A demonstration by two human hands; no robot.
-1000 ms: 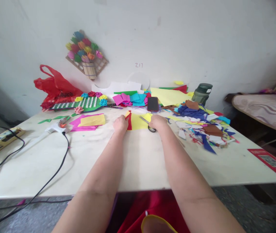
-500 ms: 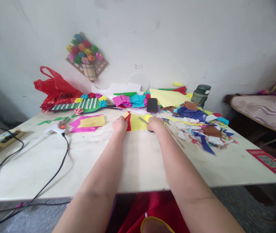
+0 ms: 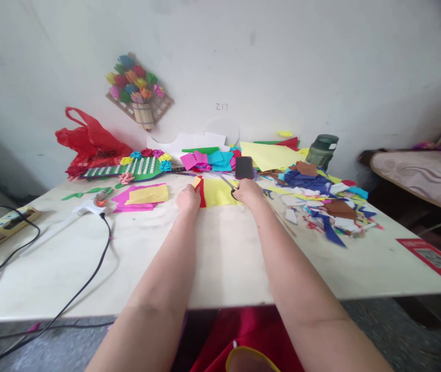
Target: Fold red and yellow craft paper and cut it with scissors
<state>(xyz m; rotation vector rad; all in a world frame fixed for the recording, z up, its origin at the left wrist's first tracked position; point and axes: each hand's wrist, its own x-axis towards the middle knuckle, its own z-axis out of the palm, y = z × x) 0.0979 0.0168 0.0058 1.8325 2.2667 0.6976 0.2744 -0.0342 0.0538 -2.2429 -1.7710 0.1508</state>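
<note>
My left hand (image 3: 189, 198) is closed on the left edge of some stacked paper, with a strip of red paper (image 3: 201, 193) and a small orange-yellow corner showing at its fingers. Yellow paper (image 3: 219, 193) lies flat on the table, spread between both hands. In my right hand (image 3: 248, 192) is a pair of scissors (image 3: 228, 182), its blades pointing up and left over the yellow paper. The fingers wrap the dark handles, which are partly hidden. Just beyond that hand lies a black phone (image 3: 244, 168).
A heap of paper scraps (image 3: 321, 206) covers the right side, near a green bottle (image 3: 322, 151). Pink and yellow sheets (image 3: 147, 195) lie left, beside a white glue gun (image 3: 91, 203) with a black cord. A red plastic bag (image 3: 88, 139) stands at the back left.
My left hand has shifted slightly left with the paper edge. The right hand has moved a little away from me, and the scissors now point more steeply up-left.
</note>
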